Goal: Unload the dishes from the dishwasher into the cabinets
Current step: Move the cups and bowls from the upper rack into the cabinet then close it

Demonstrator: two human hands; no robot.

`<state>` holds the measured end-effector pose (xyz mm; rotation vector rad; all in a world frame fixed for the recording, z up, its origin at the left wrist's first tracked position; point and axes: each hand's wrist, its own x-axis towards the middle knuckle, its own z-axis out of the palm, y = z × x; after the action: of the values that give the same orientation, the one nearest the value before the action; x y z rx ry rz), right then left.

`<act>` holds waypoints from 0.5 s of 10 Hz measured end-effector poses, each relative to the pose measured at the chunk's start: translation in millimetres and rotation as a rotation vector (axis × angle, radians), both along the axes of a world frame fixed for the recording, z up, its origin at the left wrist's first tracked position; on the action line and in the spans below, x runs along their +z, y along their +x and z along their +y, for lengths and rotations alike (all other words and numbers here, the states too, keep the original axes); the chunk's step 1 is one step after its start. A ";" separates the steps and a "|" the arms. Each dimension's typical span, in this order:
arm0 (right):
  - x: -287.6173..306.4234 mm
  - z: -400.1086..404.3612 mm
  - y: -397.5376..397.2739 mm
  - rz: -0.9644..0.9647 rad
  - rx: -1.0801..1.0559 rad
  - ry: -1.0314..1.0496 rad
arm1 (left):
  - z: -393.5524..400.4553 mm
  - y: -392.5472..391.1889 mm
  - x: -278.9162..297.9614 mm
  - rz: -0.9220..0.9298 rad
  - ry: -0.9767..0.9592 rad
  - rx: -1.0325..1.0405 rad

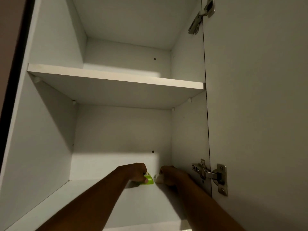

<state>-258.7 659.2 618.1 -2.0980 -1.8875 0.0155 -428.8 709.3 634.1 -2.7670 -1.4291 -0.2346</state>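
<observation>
White wall cabinet (53, 124), door (258, 114) open on the R, both hands at back of lower shelf (100, 205) – placing step.

Upper shelf (116, 80) looked bare; hinges (210, 175) seen on R side by the door. L hand (136, 172) was closed round a small lime-green item (148, 180) (cup or container, can't tell which), thumb pressed on its near side, item sitting on or just above the lower shelf near back wall. R hand (170, 175) was curled over a small whitish item (159, 179) just beside the green one, near R rear corner; exact grip unclear, fingers mostly hidden. Judged: items being set down, not yet released. Next move prob. needs both hands to let go w/o tipping, then pull arms out clear of hinges and back to dishwasher (not in view) for more.
</observation>
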 end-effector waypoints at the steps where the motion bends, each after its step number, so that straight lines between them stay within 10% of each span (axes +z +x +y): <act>1: -4.4 17.4 4.4 0.049 0.071 0.087 | 1.9 8.0 -0.1 -0.036 0.031 -0.026; 3: -20.5 35.3 15.6 0.336 0.098 0.205 | 9.7 2.6 -7.8 -0.074 0.063 -0.048; 5: 3.4 0.6 -0.3 0.035 0.001 0.138 | 10.2 -6.5 -7.5 -0.138 0.160 -0.045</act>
<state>-259.0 659.9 621.5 -1.9923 -1.8152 -0.0753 -435.3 719.4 626.5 -2.7008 -1.3111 -0.5259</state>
